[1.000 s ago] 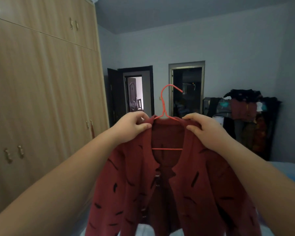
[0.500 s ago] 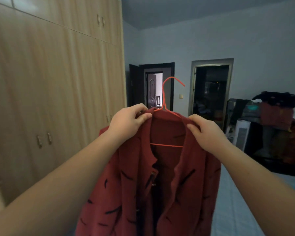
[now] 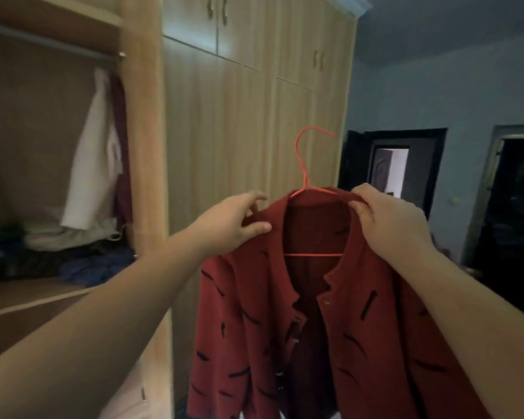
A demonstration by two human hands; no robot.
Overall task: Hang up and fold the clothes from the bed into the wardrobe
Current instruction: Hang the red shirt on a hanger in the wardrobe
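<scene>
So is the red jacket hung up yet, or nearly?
Nearly. Done: the red jacket is on its hanger, and a white garment already hangs in the open wardrobe. In hand: left hand and right hand grip its shoulders. Left: hooking it on the rail. The bed is out of view.

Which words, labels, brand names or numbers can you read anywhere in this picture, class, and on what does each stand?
No readable text anywhere.
Red cardigan: only black dash marks, a pattern, not letters.
Orange hanger: no print visible.
Wardrobe doors: plain wood grain, no label.
White garment hanging in the open compartment: too blurred to show any tag.
</scene>
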